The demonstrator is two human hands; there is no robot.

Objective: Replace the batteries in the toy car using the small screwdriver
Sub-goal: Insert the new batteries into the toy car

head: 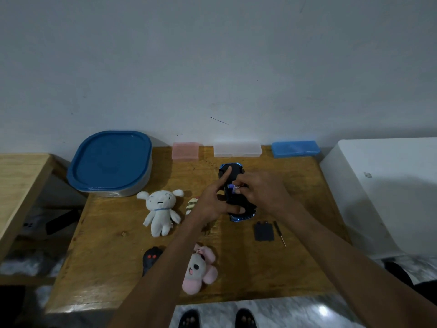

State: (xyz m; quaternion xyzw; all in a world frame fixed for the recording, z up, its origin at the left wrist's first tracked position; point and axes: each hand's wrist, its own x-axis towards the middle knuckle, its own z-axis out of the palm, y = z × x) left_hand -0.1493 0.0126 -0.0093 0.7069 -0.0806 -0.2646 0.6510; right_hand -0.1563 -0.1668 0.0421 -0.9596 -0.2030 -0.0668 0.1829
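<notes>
The toy car [243, 217], black underneath with a blue body, lies belly-up on the wooden table [118, 268]. My left hand [212, 202] grips its left side, index finger stretched along the underside. My right hand [262, 192] pinches a small purple-and-white battery [233, 187] over the open battery bay. The black battery cover [264, 232] lies on the table just in front of the car. Beside it, to the right, rests the small screwdriver [279, 233] with a black handle.
Several plush toys lie on the left half: a white one [160, 211], a pink one [199, 268], a black one [150, 259]. A blue-lidded container [111, 162] stands back left. Pink [185, 151], clear [237, 149] and blue [295, 149] cases line the wall.
</notes>
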